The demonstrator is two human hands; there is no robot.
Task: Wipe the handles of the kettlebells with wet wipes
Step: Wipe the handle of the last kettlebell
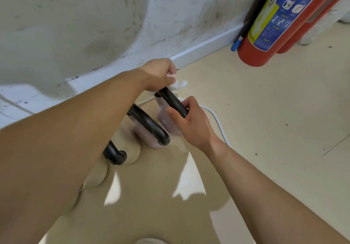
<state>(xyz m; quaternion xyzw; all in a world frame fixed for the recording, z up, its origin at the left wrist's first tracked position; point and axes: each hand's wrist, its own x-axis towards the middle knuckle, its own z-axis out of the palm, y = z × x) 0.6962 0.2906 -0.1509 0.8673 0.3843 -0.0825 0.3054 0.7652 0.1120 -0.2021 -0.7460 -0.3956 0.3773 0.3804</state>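
Mid-frame, left hand (161, 74) pinches the wet wipe (179, 84) against the far kettlebell handle (173, 102); right hand (191, 119) clamps its near end. Next, probably, stroke the wipe down the bar.

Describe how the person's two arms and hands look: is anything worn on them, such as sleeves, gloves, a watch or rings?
Both arms are bare along all of their visible length; no sleeve shows. The left hand and the right hand wear no gloves. No watch or bracelet shows on either wrist, and no ring on the fingers that are visible. No marks stand out.
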